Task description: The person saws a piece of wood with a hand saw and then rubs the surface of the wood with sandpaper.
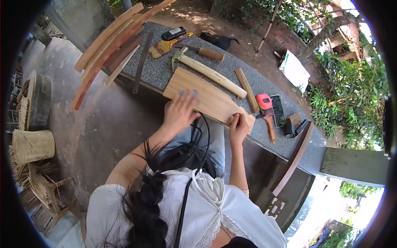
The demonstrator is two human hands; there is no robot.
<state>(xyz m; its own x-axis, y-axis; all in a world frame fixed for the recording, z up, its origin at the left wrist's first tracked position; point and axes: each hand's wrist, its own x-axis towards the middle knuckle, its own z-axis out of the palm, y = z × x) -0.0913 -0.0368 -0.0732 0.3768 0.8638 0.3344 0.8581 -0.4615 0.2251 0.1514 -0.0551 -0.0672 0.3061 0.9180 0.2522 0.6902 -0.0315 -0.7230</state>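
Observation:
A flat, pale wooden board (206, 93) lies slantwise across the near edge of the stone counter, above my lap. My left hand (178, 110) rests on its left part with the fingers stretched out, slightly blurred; bluish patches show at the fingertips, and I cannot make out whether anything is under them. At the board's right end, my right hand (238, 129) grips the near edge, thumb and fingers closed on it. Just beyond the board is a claw hammer (211, 76) with a light wooden handle. A narrow wood strip (247, 90) lies past its handle end.
The grey counter (155, 70) holds a paintbrush (165, 46), a wooden-handled tool (211, 53), a red tape measure (264, 101), a phone (278, 109) and a smaller brush (270, 126). Curved wood pieces (111, 49) overhang its left end; another curved piece (295, 161) overhangs the right.

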